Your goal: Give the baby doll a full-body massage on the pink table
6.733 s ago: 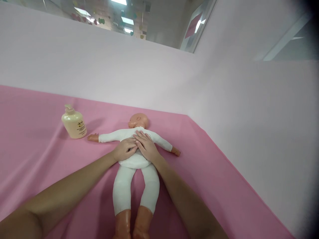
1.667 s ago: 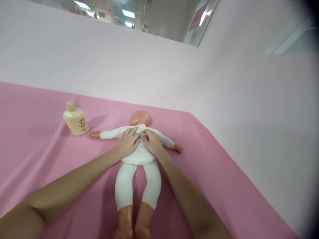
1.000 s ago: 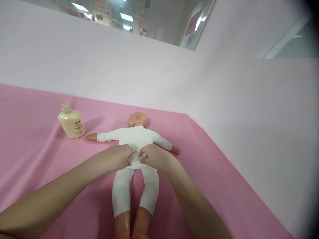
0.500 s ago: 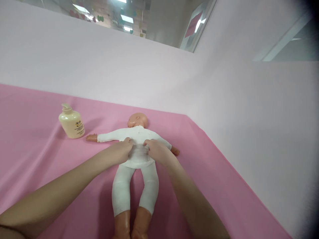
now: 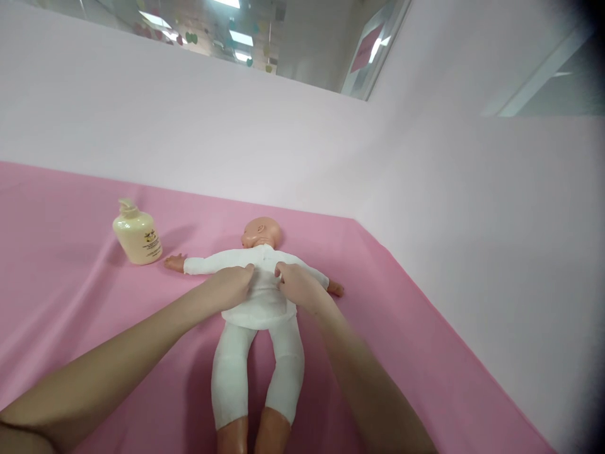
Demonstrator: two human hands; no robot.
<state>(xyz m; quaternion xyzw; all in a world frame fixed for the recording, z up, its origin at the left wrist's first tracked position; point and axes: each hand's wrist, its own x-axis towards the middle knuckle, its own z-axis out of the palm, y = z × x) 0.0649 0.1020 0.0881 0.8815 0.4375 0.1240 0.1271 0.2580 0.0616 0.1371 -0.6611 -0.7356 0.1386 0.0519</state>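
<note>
Both the left hand (image 5: 230, 287) and right hand (image 5: 299, 285) are pinching the baby doll's (image 5: 258, 296) white top with curled fingers, bunching its fabric, while the lotion pump bottle (image 5: 137, 238) is standing within reach on the pink sheet (image 5: 66, 284).

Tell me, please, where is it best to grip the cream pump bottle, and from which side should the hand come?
Probably grip the pump bottle around its wide round body, below the narrow pump head, coming from the near side. It stands upright on the pink cloth, apart from the doll, whose outstretched arm lies at its right. The left hand is nearer.
</note>
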